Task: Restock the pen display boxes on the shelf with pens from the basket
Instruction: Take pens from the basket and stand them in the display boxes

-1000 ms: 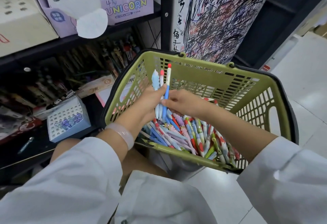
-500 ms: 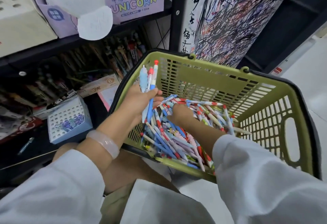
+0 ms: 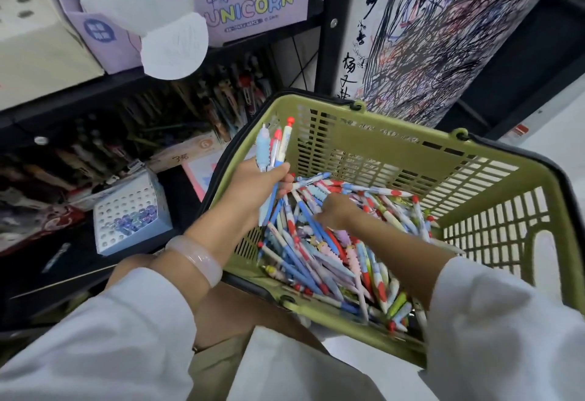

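Restocking at an early stage: left hand grips a small bunch of blue-and-white plastic pens; right hand digs into the loose pen pile, grip unclear, inside the green plastic basket; the perforated blue display box, left of both hands, stands mostly unfilled

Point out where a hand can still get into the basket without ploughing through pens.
Free: the back right corner of the olive-green plastic basket, between its slatted rear wall and the heap's far edge. Crowded: the multicoloured pile of pens fills the floor's middle and near side, where the right hand digs; the left hand grips a bunch at the left wall.
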Tool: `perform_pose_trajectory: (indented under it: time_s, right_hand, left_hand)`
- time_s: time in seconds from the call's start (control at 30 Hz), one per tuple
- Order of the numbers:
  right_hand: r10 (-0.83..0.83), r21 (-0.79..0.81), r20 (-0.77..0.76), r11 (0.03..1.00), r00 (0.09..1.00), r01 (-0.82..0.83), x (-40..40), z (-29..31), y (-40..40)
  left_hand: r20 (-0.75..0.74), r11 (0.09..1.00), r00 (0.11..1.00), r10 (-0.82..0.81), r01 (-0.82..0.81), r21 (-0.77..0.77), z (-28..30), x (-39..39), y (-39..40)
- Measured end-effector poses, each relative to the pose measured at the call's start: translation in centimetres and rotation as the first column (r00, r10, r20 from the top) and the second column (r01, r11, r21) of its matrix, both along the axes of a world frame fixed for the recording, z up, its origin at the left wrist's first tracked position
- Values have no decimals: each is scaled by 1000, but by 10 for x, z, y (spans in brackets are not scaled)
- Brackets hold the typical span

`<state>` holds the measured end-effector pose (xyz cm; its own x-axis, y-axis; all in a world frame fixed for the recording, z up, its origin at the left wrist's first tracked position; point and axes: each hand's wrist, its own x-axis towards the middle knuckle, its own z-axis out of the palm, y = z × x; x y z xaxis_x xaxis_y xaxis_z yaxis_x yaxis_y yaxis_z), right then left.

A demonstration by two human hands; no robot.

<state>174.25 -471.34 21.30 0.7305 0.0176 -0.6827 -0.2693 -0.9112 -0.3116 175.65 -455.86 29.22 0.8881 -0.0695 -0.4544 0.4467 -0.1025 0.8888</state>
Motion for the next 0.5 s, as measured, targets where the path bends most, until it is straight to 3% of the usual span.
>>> perform_pose_trajectory:
  time_s: [0.1,0.2,0.27,0.4,0.5]
  right_hand:
    - [2,157,-82,988,997,11,-18,37,-21]
    - [-224,479,66,862,972,166,-38,74,-23]
    - [-284,591,161,795,945,138,-44,94,-13]
    - [-122,516,367,851,922,-94,-49,127,12]
    - [28,377,506,892,862,-250,-55,149,30]
  left_hand:
    - [-55,997,998,16,-19,-71,3,-6,-3]
    - [-92,995,996,11,-20,-98,7,-16,-13]
    - [-97,987,995,5,-21,-160,14,-26,-18]
    - [-70,955,997,-43,21,-295,33,-41,-13]
    - [34,927,999,-39,48,-372,51,-48,7]
